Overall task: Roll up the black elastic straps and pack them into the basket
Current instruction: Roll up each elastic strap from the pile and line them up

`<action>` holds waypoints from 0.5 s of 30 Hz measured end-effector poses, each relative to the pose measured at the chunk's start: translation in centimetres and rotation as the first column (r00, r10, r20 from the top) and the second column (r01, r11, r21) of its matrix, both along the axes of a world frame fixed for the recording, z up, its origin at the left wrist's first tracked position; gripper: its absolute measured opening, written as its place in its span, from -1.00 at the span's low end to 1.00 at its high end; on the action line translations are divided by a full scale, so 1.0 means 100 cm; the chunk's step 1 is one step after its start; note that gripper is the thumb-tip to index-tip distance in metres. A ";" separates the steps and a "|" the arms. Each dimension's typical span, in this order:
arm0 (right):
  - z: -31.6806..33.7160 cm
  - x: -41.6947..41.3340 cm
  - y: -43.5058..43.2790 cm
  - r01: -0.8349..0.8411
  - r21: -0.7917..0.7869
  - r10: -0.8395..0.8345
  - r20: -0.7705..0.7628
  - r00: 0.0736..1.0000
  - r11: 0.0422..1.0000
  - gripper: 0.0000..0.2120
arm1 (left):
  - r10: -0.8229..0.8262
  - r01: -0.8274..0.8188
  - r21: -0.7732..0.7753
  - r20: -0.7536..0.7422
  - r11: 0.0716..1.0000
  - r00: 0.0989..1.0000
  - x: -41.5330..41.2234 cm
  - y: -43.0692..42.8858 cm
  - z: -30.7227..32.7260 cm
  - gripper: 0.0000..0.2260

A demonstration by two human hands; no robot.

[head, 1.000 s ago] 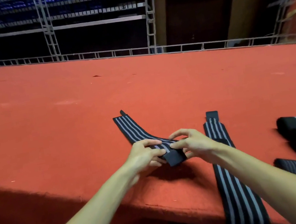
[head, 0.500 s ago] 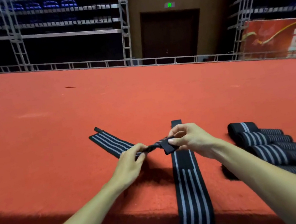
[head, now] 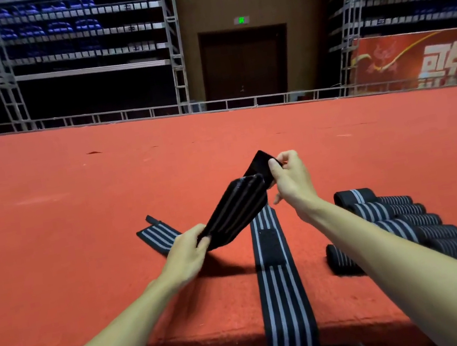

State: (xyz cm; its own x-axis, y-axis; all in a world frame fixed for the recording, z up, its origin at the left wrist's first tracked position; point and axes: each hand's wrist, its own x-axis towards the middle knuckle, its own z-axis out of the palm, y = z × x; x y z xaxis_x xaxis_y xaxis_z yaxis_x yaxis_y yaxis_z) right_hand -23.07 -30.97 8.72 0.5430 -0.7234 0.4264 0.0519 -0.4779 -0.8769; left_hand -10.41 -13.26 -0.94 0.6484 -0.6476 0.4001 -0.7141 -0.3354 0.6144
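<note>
A black elastic strap with grey stripes (head: 235, 212) is lifted off the red carpeted platform (head: 78, 214). My left hand (head: 187, 254) grips its lower part, and the far end of the strap still lies flat on the carpet at the left. My right hand (head: 289, 179) pinches the plain black end, raised higher. A second striped strap (head: 279, 284) lies flat between my arms and hangs over the front edge. Several rolled straps (head: 403, 223) lie in a row at the right. No basket is in view.
The platform's front edge (head: 218, 345) runs just below my forearms. A metal rail (head: 151, 111) borders the far side, with scaffolding, blue seats, a dark door and a red banner (head: 418, 59) beyond.
Both hands have lifted the strap off the carpet; my right hand has risen and pulled the black end up and away. The view has shifted right, showing more of the rolled straps.
</note>
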 end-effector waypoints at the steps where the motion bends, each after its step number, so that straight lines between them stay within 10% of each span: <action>1: 0.000 0.000 -0.002 0.045 -0.052 -0.047 -0.044 0.998 0.998 -0.91 | 0.034 -0.033 -0.084 0.010 0.996 0.999 -0.004 0.000 0.003 -0.84; 7: 0.003 0.005 -0.011 0.121 0.168 -0.123 0.003 0.992 0.978 -0.86 | -0.082 0.092 -0.122 0.087 0.988 0.993 -0.029 -0.006 0.043 -0.83; 15: 0.039 -0.013 -0.001 -0.371 0.507 0.228 0.323 0.919 0.778 -0.54 | -0.019 0.007 -0.136 -0.084 0.991 0.996 -0.041 0.016 0.096 -0.87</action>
State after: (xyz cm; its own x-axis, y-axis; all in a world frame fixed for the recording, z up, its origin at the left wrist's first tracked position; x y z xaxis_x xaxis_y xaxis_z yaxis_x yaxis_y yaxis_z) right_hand -24.32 -31.06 12.64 0.7097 -0.6884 0.1497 0.3439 0.1531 -0.9264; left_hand -14.55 -11.71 8.66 0.6755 -0.5997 0.4290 -0.6614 -0.2356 0.7121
